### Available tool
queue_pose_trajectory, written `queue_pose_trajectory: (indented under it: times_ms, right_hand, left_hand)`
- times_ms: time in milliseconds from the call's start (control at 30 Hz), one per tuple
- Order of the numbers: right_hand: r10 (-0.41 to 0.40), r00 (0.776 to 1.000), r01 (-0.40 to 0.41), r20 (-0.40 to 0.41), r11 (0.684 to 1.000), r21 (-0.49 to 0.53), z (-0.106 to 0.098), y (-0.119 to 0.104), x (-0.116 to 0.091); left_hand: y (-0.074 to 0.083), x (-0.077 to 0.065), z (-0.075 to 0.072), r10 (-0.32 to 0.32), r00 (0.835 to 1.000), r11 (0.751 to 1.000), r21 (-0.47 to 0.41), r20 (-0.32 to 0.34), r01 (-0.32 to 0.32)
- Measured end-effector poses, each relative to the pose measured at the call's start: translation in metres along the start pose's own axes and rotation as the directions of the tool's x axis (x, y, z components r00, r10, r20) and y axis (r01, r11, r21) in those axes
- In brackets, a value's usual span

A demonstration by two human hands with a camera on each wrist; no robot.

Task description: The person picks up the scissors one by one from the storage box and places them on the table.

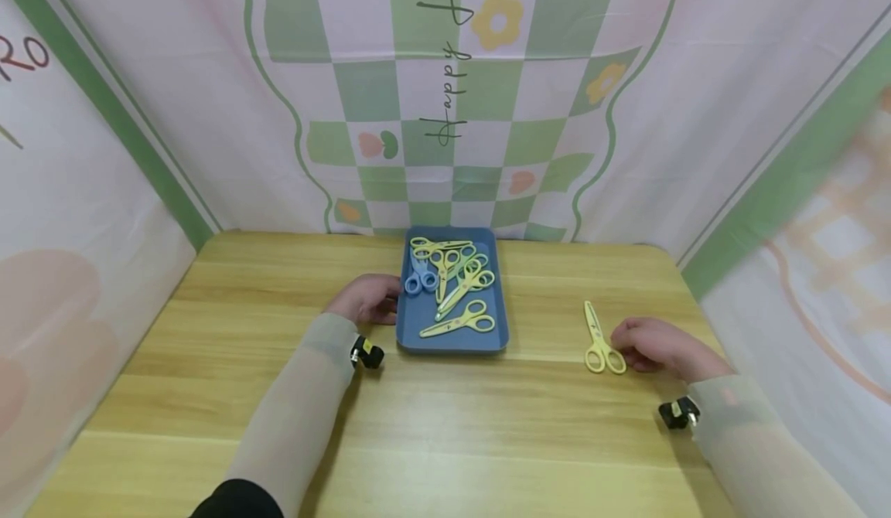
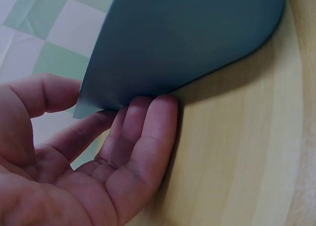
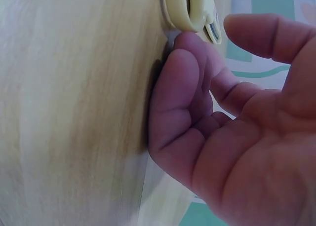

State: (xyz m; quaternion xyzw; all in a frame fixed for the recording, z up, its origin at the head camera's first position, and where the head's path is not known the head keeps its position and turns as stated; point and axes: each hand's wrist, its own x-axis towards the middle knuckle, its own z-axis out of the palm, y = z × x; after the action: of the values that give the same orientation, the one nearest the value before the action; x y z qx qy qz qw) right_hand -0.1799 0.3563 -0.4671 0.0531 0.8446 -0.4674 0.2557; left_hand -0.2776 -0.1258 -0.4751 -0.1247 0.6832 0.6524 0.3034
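Note:
A blue tray [image 1: 451, 342] holds several scissors: yellow scissors [image 1: 465, 322] near its front, more yellow ones behind, blue scissors [image 1: 420, 277] at the left and a green-handled pair [image 1: 469, 257] partly covered. My left hand [image 1: 372, 299] grips the tray's left side; in the left wrist view the thumb is at the rim and the curled fingers are against the wall's underside. On the table to the right lie single yellow scissors [image 1: 597, 340], blades pointing away. Beside their handle loops is my right hand [image 1: 647, 345], fingers loosely bent, with the thumb [image 3: 256, 34] apart from the scissors.
The wooden table [image 1: 445, 433] extends around the tray. A checkered cloth backdrop [image 1: 455, 85] hangs at its far edge, close behind the tray, and printed cloth covers both sides. A small black camera is strapped to each wrist.

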Motion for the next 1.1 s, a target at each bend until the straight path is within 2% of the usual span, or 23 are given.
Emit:
queue_pose_trajectory:
  times_ms: [400, 867, 1100]
  right_hand:
    - [0.006, 1.0, -0.007, 0.026, 0.999, 0.038, -0.0005, 0.0003, 0.0029]
    - [0.027, 0.999, -0.028, 0.031, 0.999, 0.03, -0.0016, 0.0018, 0.006]
    - [0.058, 0.995, -0.063, 0.08, 0.996, 0.063, -0.0093, -0.0025, 0.0052]
  left_hand:
    - [-0.0027, 0.0009, -0.0004, 0.002, 1.0, 1.0, 0.004, -0.007, -0.002]
    - [-0.0028, 0.0033, -0.0026, -0.005, 1.0, 1.0, -0.001, -0.007, 0.005]
    - [-0.0011, 0.0063, -0.002, 0.0, 0.999, 1.0, -0.028, 0.034, 0.001]
